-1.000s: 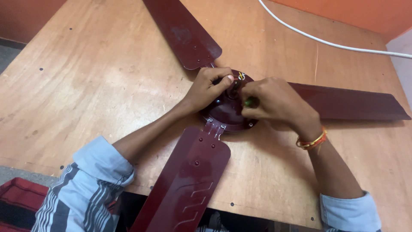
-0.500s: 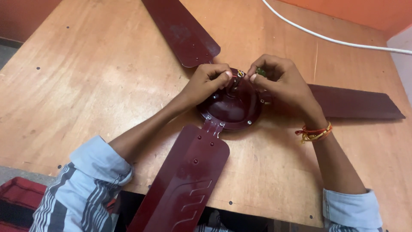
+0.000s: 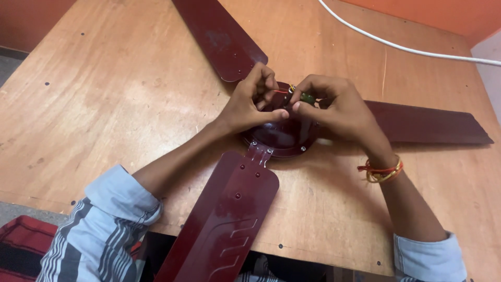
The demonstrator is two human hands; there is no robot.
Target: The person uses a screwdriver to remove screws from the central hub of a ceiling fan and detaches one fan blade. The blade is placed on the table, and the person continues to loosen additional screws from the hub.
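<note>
A dark maroon ceiling fan lies flat on a wooden table (image 3: 115, 99), its round motor hub (image 3: 279, 138) in the middle and three blades spreading out. My left hand (image 3: 253, 102) pinches thin red and yellow wires (image 3: 286, 91) at the top of the hub. My right hand (image 3: 334, 107) meets it from the right, fingertips closed on a small green part (image 3: 308, 97) at the same wires. Both hands rest over the hub's far side and hide its centre.
One blade (image 3: 222, 34) runs to the far left, one (image 3: 428, 122) to the right, one (image 3: 227, 219) toward me past the table's near edge. A white cable (image 3: 407, 48) crosses the far right. A red patterned cloth (image 3: 21, 245) lies below left.
My right hand has lifted off the hub's right side and moved up to its top. Both hands' fingertips now meet at the wires.
</note>
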